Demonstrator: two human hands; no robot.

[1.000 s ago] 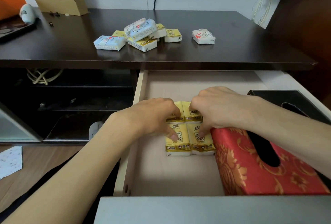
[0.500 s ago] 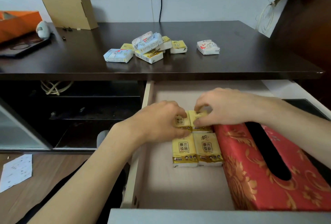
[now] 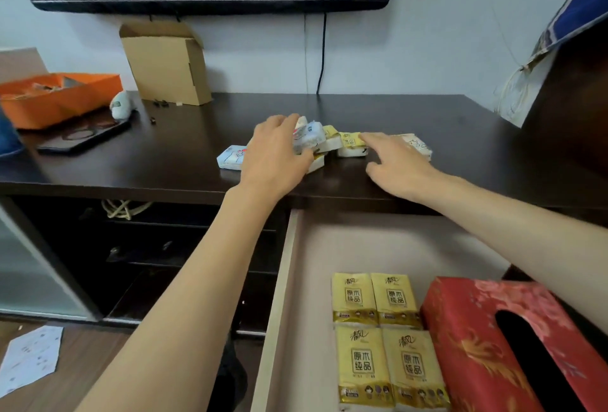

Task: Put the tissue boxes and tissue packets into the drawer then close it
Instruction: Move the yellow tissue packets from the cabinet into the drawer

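Both reaching onto counter (image 3: 164, 161) for remaining tissue packets (image 3: 329, 143) at 12 o'clock: left hand (image 3: 274, 156) cupped over pile, grip unconfirmed, right hand (image 3: 393, 161) spread wide; drawer (image 3: 279, 306) left open at 5 o'clock, four yellow packets (image 3: 385, 336) tight against red tissue box (image 3: 487, 345), likely saving floor space.

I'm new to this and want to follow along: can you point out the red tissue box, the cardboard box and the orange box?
red tissue box (image 3: 460, 339), head view, patterned top face.
cardboard box (image 3: 164, 66), head view, front face.
orange box (image 3: 59, 102), head view, front side wall.
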